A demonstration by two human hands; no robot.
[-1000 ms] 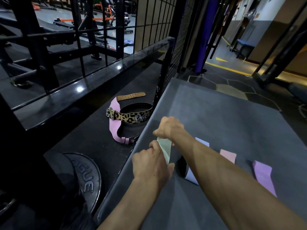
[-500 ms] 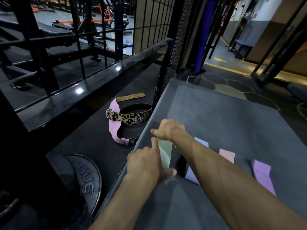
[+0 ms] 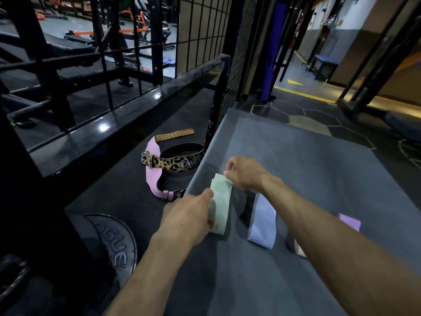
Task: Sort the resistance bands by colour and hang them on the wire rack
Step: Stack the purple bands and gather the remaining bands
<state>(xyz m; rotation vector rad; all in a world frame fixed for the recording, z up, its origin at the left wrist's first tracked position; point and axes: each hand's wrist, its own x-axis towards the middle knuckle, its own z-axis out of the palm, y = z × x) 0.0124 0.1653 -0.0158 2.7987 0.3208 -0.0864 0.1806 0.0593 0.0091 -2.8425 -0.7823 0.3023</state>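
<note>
A person's two bare hands work over a grey padded counter [image 3: 307,167] in a dim gym. The left hand [image 3: 186,218] lies across the near end of a pale green resistance band [image 3: 222,201], fingers curled around its edge in a holding grip. The right hand [image 3: 247,173], reaching across, pinches the band's far end between thumb and fingertips. The green piece appears to be more than one layer, possibly several bands stacked, though this is hard to tell. Just beside it on the counter lies a lavender band [image 3: 262,222], then a pink band [image 3: 298,248] mostly hidden behind the right forearm, and farther right a purple band [image 3: 349,222]. The step in hand looks like the sorting stage: squaring up the green pile. None of the bands hang yet. Next, the move likely calls for lifting one colour group and carrying it to the black wire rack [image 3: 205,26] standing behind the counter.
</note>
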